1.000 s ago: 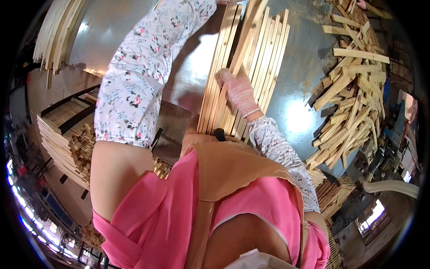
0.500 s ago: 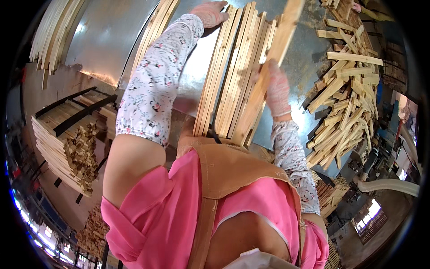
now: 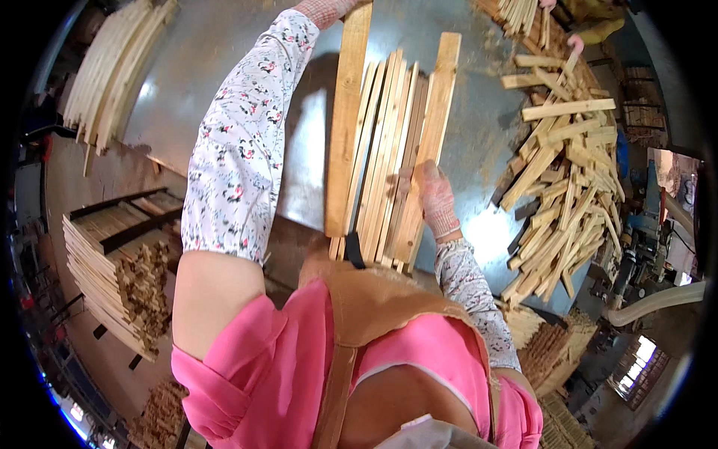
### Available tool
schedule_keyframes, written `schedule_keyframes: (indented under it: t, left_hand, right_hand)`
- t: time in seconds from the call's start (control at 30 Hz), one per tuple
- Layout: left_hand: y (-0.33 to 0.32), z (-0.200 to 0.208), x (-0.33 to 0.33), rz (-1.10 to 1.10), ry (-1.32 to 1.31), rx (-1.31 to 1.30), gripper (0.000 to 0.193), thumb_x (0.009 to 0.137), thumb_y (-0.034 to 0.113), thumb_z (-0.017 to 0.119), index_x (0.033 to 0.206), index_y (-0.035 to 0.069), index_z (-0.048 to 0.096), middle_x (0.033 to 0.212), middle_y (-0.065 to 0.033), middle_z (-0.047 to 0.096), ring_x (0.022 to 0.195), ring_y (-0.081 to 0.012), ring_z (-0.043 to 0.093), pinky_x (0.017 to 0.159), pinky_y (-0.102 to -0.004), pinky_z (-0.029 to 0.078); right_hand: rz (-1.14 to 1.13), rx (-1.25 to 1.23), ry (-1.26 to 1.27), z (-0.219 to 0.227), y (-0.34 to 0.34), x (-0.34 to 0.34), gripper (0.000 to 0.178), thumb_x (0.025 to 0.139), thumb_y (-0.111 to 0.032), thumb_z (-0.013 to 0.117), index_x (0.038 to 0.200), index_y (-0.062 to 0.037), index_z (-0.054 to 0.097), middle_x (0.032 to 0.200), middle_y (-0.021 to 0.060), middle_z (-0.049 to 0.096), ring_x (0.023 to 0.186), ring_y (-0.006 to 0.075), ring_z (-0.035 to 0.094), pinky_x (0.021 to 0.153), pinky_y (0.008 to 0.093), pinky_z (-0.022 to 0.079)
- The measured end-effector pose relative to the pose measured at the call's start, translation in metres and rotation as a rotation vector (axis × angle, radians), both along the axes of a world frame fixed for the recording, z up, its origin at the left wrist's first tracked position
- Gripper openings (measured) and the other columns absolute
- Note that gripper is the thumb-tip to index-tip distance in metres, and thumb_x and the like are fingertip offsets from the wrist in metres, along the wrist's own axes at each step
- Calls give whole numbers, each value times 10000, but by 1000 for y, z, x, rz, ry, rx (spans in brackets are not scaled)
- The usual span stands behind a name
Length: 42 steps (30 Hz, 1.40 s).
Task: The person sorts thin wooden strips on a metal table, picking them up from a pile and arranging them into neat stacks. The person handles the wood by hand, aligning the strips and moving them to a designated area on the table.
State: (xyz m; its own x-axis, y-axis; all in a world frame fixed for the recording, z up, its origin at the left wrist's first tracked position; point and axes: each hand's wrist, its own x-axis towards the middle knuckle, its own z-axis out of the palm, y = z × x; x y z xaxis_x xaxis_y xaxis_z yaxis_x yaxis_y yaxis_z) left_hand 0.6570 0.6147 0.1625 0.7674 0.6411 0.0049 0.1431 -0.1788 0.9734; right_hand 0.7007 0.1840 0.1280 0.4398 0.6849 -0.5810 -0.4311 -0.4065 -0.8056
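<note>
The right board [image 3: 436, 101] lies at the right side of my row of strips [image 3: 384, 150], its far end reaching past theirs. My right hand [image 3: 439, 200] is closed around it, gloved thumb on top, fingers showing at its left edge. The left board [image 3: 347, 120] slants along the row's other side, and my left hand [image 3: 323, 10] is at its far end; the picture's edge cuts those fingers off, so I cannot tell how tightly they are closed.

I judge both boards stiff and fairly light, dry rather than slippery, hard to break but perhaps splintery. Being long, they should balance best gripped near the middle, across the narrow edges; held at one end, the other would likely swing.

The row's near ends come close to my apron [image 3: 396, 288], beside a black strip [image 3: 354, 250]. Metal tabletop [image 3: 482, 97] shows between the right board and the heap of offcuts [image 3: 561, 172], giving sideways room. More tabletop lies leftward, towards the pale strips [image 3: 116, 75].
</note>
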Motion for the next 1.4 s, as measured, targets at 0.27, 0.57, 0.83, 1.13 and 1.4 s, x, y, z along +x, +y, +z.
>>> schedule_keyframes:
  t: [0.27,0.57,0.83,1.13,1.4]
  left_hand:
    - [21,72,0,204,-32,-88,355,1076,392,608,1333,172,715,1081,-17,733,883,-150,704,732,-368,583]
    - [-39,-22,-28,430,-263,47,377,1048,322,622,1284,41,705,1074,-111,748,904,-201,698,739,-385,564]
    - [-46,-46,-86,596,-137,9,334,1066,313,590,928,54,749,811,-87,704,735,-232,630,685,-438,518]
    - [-80,-8,-129,800,743,661,503,962,458,708,1314,99,680,1153,-105,737,972,-266,712,872,-434,581]
    - [-287,46,-190,-643,861,1017,692,938,589,678,1456,141,580,1380,-194,668,1300,-326,643,1118,-497,481]
  right_hand:
    - [164,297,57,4,17,31,651,1130,-532,453,1338,71,584,1148,213,744,959,279,752,819,394,642]
    - [550,365,4,11,-16,-5,511,1023,-246,646,1447,26,562,1288,123,691,1055,217,715,899,366,609]
    - [694,188,-199,-7,-24,4,355,1013,-339,649,1124,-2,649,1000,135,746,836,224,751,788,356,628]
    - [852,15,-80,43,-8,-25,631,891,-459,772,1243,58,694,1026,182,774,826,250,775,819,345,637]
    - [1483,-115,-869,88,21,5,736,856,-432,770,1512,-133,622,1232,191,770,1143,340,738,1029,439,573]
